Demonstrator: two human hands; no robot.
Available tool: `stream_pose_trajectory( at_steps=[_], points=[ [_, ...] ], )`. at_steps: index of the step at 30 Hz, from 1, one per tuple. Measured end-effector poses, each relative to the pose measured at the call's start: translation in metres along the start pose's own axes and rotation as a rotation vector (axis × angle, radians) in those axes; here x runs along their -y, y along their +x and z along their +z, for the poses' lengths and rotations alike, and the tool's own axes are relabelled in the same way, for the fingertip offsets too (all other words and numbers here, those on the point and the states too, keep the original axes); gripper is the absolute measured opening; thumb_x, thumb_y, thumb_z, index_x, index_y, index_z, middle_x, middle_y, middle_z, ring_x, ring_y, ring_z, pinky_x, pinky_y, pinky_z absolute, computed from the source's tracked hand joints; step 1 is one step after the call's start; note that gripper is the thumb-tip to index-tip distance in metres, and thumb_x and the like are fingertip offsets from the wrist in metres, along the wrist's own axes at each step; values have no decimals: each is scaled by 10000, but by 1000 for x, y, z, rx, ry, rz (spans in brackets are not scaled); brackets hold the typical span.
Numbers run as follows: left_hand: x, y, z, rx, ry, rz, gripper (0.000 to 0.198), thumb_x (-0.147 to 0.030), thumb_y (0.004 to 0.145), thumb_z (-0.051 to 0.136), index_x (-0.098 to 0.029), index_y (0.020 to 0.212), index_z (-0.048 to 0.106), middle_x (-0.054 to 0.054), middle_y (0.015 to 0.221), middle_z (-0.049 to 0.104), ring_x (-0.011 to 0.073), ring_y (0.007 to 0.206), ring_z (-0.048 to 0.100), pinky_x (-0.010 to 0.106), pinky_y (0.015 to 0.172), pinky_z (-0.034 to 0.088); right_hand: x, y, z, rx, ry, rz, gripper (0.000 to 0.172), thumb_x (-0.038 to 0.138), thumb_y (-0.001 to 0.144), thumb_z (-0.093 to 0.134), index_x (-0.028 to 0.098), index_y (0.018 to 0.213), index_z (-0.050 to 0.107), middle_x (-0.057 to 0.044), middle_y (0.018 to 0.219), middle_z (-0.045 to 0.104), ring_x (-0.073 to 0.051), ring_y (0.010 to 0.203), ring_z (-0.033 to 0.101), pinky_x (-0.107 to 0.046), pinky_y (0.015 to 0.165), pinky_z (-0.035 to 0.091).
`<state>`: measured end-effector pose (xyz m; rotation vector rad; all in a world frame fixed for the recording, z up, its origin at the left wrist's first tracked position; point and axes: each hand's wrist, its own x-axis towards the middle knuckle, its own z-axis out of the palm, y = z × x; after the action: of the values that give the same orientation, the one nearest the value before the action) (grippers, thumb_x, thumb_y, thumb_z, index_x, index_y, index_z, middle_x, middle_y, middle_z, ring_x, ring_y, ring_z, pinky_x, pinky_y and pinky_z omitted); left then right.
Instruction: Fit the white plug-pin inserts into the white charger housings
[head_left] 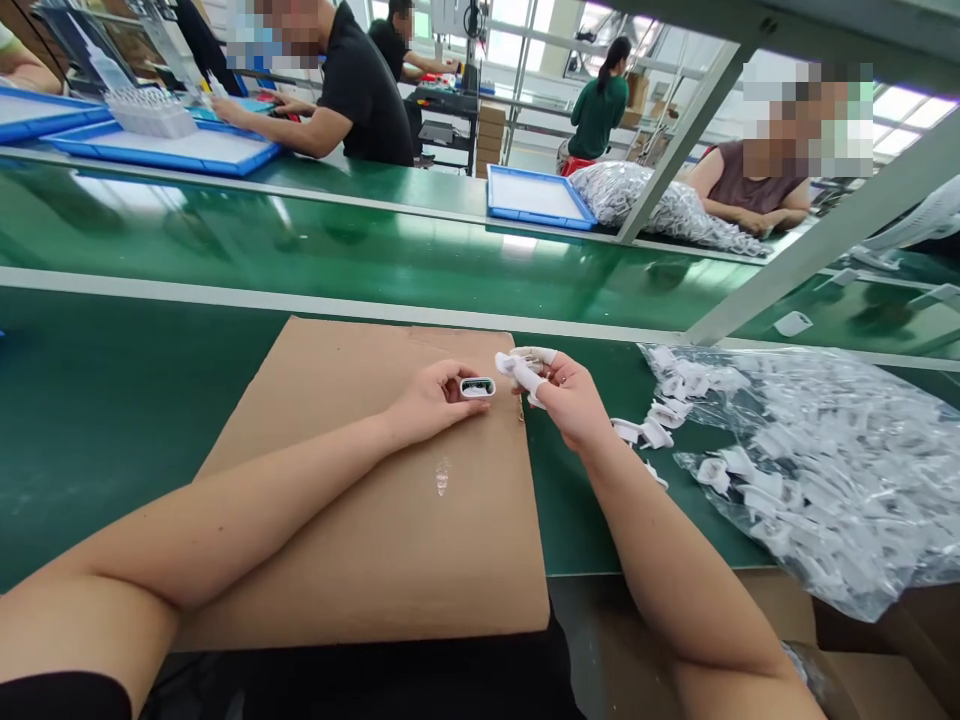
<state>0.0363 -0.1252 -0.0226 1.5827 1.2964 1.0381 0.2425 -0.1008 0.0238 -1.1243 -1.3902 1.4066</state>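
small white oval housing point(478, 387), open end up, over cardboard

1. No lettering, number, brand or sign can be read anywhere in the frame.
2. The brown cardboard sheet point(360, 500) at lower centre shows a plain face with no print that can be made out.
3. The small white housing point(478, 387) at centre is too small to show any marking.
4. The cardboard boxes point(491, 125) at upper centre are too distant and blurred for any label to be read.

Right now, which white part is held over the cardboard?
The oval shell in the left hand, dark opening showing; loose parts lie beside the right hand, the rest in the bag.
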Motion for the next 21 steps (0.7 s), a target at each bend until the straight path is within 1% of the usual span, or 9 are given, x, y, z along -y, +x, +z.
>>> stream_pose_trajectory(
  at_steps=[2,4,6,8,9,13,15,18,21],
  points=[
    [1,1,0,31,-51,-4,456,-488,695,821,-191,1011,678,39,820,652,190,711,602,300,627,493,-2,0,2,1,-59,-24,433,389,618,827,192,979,692,-37,859,689,-138,693,599,-242,566,446],
    [2,1,1,51,-80,4,466,-476,688,828,-191,1025,681,45,836,664,195,725,611,300,630,498,-4,-1,2,-18,-175,-85,372,399,659,808,196,941,676,-29,827,669,-131,667,570,-258,583,466],
    [1,2,2,53,-81,6,485,-459,679,838,-195,1053,679,33,792,655,187,700,597,290,615,486,-7,-3,3,-47,-314,-176,356,390,724,763,210,1013,661,-26,849,657,-126,652,543,-269,599,476],
    [0,2,2,53,-72,0,470,-454,683,837,-197,1046,685,16,735,633,171,655,565,276,587,460,-7,-6,2,-80,-433,-263,401,360,766,731,227,1131,634,-28,904,649,-125,659,531,-270,614,473],
    [0,2,1,58,-71,-2,452,-458,691,831,-198,1032,691,12,720,625,163,636,549,270,573,446,-6,-7,2,-86,-489,-301,396,340,776,722,234,1147,633,-29,922,644,-128,671,531,-272,624,469],
    [-2,2,0,84,-84,3,428,-471,714,810,-197,1025,701,17,739,631,157,625,526,267,560,428,-5,-9,5,-32,-676,-426,176,272,810,670,242,978,717,-29,877,599,-149,706,539,-282,631,448],
    [-2,2,0,82,-80,7,430,-466,716,806,-198,1035,700,16,749,634,158,636,524,271,577,437,-6,-8,9,13,-723,-454,205,239,822,636,244,1007,726,-33,878,577,-154,708,537,-284,619,437],
    [-2,2,-1,86,-87,9,423,-465,711,804,-200,1026,705,17,755,637,157,635,518,274,583,438,-9,-6,14,68,-812,-433,286,193,823,589,235,1081,705,-49,928,573,-168,732,542,-291,628,433],
    [-3,1,-2,96,-103,7,421,-478,712,795,-202,1017,708,28,787,649,166,651,533,283,591,446,-11,-5,18,86,-902,-433,305,180,818,564,235,1092,688,-62,979,575,-183,764,554,-290,634,431]
  ],
)
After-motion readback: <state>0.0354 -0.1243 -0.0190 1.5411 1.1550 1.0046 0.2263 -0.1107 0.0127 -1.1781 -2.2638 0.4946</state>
